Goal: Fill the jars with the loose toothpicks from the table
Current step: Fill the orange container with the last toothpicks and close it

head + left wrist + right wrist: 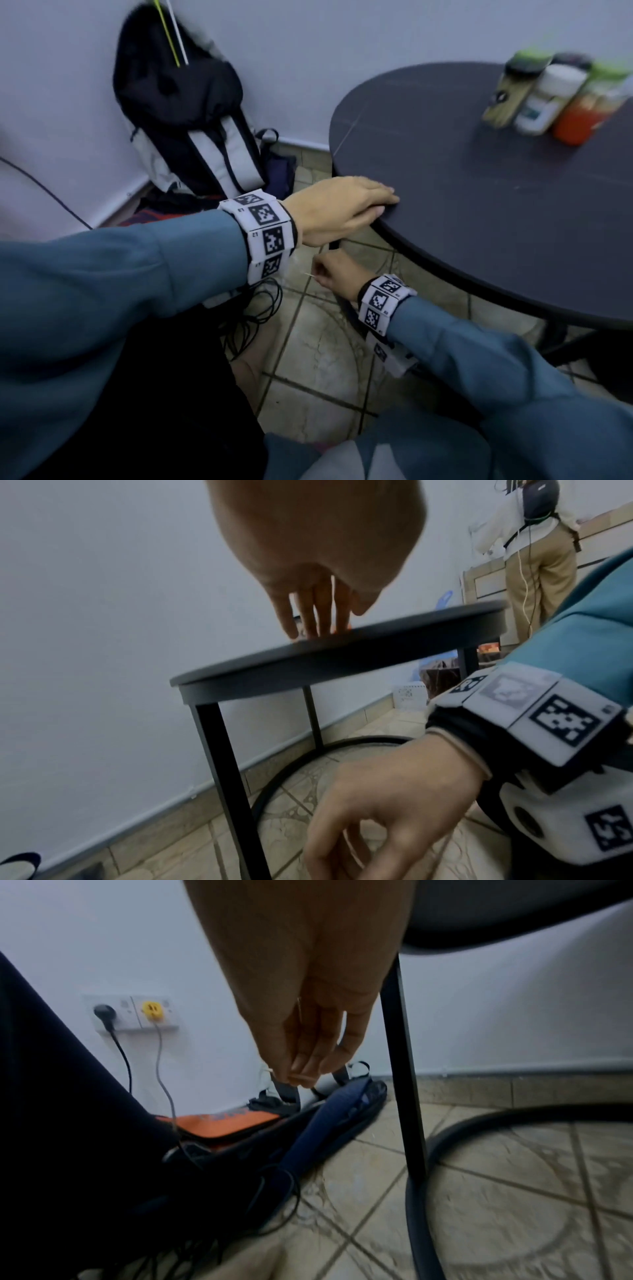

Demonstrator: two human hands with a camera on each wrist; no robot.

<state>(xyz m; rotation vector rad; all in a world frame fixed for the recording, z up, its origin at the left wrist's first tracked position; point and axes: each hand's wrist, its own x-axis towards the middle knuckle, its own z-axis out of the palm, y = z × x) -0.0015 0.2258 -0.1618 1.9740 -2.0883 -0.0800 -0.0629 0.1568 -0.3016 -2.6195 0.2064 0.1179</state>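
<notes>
My left hand lies flat with straight fingers on the near left edge of the round dark table; the left wrist view shows its fingertips touching the tabletop. My right hand hangs below the table edge, over the floor, and pinches a thin toothpick between thumb and fingers. Three blurred jars stand together at the table's far right: a green-lidded one with pale sticks inside, a white one and an orange one.
A black and grey backpack leans in the corner to the left. Cables lie on the tiled floor. The table's black leg and ring base stand beside my right hand. Another person stands farther off.
</notes>
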